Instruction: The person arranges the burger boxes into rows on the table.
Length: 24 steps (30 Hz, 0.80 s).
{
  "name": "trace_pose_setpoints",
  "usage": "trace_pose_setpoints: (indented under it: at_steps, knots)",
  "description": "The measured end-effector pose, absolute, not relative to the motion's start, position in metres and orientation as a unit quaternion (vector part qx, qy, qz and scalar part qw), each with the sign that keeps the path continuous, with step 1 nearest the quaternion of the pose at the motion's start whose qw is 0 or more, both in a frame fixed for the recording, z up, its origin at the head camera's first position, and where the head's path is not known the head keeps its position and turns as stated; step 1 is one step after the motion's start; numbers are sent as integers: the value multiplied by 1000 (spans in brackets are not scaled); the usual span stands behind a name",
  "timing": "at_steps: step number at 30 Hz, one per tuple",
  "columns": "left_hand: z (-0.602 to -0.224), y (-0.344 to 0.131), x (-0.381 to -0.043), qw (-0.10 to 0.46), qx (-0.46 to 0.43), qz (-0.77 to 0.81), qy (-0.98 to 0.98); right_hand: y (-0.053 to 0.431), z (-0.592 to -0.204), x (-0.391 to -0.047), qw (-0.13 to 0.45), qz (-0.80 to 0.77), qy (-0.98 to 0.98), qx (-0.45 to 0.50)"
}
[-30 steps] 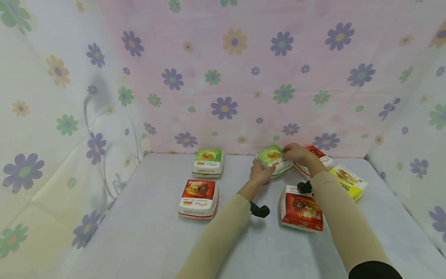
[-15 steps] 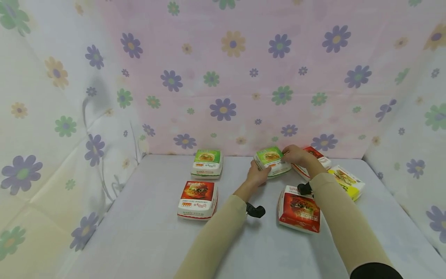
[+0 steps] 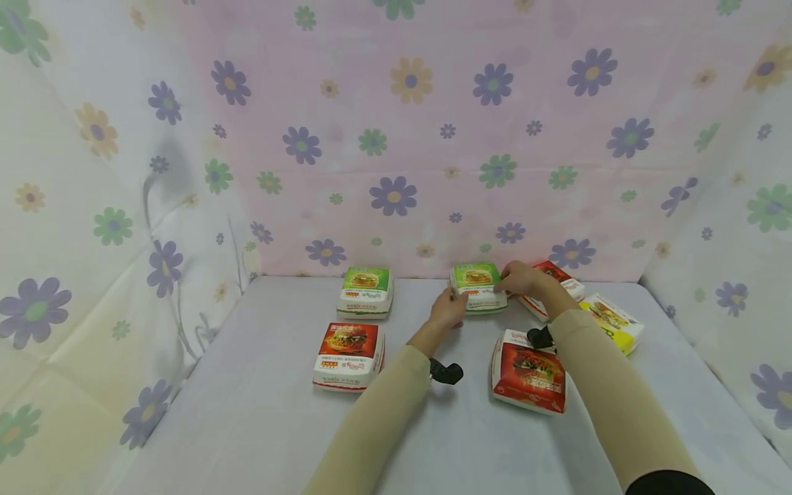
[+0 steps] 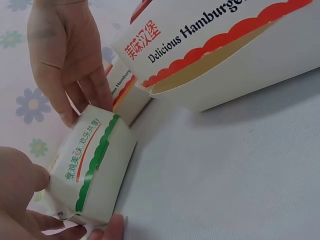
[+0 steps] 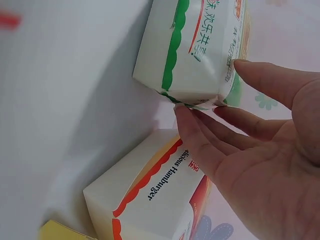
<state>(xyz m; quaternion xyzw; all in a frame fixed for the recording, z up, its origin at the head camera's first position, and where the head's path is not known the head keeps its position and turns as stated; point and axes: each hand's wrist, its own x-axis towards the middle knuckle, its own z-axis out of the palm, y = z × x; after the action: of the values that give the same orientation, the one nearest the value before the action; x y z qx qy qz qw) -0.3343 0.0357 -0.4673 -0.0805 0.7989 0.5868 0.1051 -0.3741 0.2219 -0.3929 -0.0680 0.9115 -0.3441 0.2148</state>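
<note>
A green-and-white burger box stands upright on the table near the back wall, squared to the front. My left hand holds its left side; in the left wrist view the thumb lies on the box and fingertips show at its lower edge. At the right side my right hand pinches a corner, thumb on the printed face and fingers against the side wall, as the right wrist view shows. Close behind the right hand sits a red-and-white burger box, partly hidden by it in the head view.
Another green burger box and a red one stand at left. A red box, turned the other way, lies under the right forearm. Far right is a yellow burger box. Flowered cloth walls the table.
The green box between my hands has turned from a slant to face straight forward. My left hand has drawn slightly left and toward me; the right has barely shifted. The whole view drifts slightly.
</note>
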Motion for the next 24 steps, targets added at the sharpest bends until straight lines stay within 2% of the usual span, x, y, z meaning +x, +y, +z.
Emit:
trace_pose_setpoints:
  at_steps: [15, 24]
  knots:
    - [-468, 34, -337, 96, -66, 576, 809, 226, -391, -369, 234, -370, 899, -35]
    - [-465, 33, -341, 107, -72, 576, 807, 227, -392, -368, 278, -411, 868, -30]
